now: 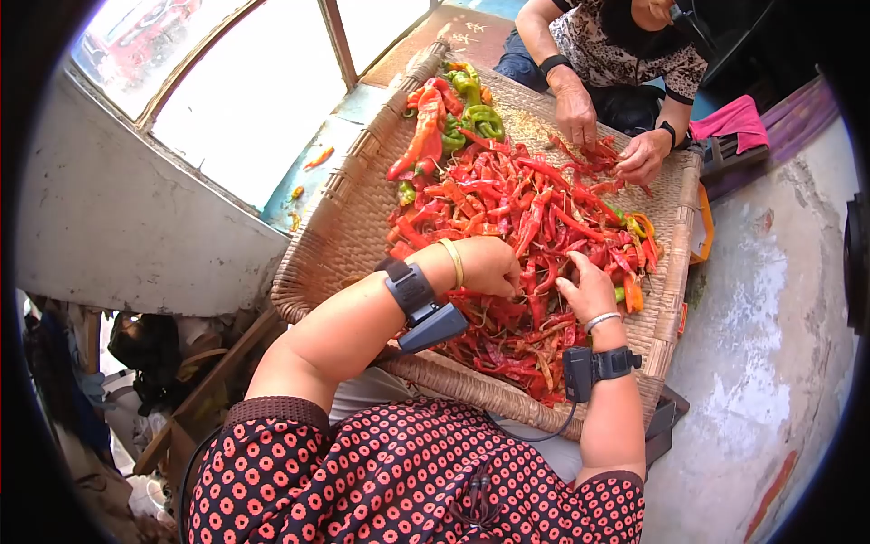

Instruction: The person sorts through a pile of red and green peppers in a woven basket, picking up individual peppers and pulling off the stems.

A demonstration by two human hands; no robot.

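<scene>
A heap of red chili peppers (489,195) fills much of a large woven basket tray (340,231). My left hand (485,266), with a yellow bangle at its wrist, is closed with its fingertips down at the near part of the heap; what it holds, if anything, is hidden. To its right, my right hand (591,295) reaches over the peppers, thumb and forefinger apart, and nothing shows between them. Dark, wrinkled red chilies lie below and between both hands.
Across the tray, another person's hands (642,156) handle red chilies. Larger green peppers (485,120) lie at the tray's far left. A window ledge (313,163) with a few small peppers runs along the left, and a pink cloth (739,124) hangs at right.
</scene>
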